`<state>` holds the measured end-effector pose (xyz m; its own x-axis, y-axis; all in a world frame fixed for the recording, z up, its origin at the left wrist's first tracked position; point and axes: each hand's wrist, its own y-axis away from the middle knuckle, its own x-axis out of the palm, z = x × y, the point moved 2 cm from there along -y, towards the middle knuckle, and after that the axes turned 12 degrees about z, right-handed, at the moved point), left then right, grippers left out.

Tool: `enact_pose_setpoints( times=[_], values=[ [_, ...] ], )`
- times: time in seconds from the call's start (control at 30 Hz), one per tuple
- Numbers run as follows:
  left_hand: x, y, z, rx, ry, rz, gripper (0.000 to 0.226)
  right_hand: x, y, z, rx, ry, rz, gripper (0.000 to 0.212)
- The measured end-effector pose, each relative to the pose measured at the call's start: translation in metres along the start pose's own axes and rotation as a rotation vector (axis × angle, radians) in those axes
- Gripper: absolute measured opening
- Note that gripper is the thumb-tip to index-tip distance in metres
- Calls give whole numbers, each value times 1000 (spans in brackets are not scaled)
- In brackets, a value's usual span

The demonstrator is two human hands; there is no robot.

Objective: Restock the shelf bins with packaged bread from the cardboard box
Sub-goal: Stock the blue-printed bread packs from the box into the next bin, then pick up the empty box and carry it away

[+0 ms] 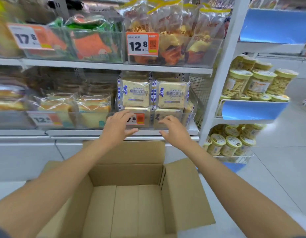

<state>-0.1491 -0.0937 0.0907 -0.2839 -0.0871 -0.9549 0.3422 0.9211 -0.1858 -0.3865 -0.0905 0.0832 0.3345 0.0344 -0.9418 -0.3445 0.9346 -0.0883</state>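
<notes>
Open brown cardboard box (126,172), matt and fibrous, flaps creased; square bread packs (135,93) in glossy, crinkled clear plastic film; transparent rigid plastic shelf bins (97,47), smooth and reflective; white painted metal shelf (114,66), satin; white wire-mesh side panel (199,86); pale tiled floor (277,177), smooth and shiny.

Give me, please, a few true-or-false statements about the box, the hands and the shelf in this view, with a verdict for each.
1. The cardboard box holds several bread packs. False: its visible inside shows only bare cardboard.
2. The left hand and the right hand hold nothing. True.
3. The blue-printed bread packs stand in a clear bin on the lower shelf. True.
4. The price tag on the bin above those packs reads 9.9. False: it reads 12.8.
5. The jars of snack sticks stand left of the bread. False: they stand on a rack to its right.
</notes>
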Motion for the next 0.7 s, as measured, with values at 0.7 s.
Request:
enact_pose_setpoints(
  times=[0.7],
  values=[
    [83,273,202,-872,340,162,106,133,129,-60,377,154,510,68]
  ],
)
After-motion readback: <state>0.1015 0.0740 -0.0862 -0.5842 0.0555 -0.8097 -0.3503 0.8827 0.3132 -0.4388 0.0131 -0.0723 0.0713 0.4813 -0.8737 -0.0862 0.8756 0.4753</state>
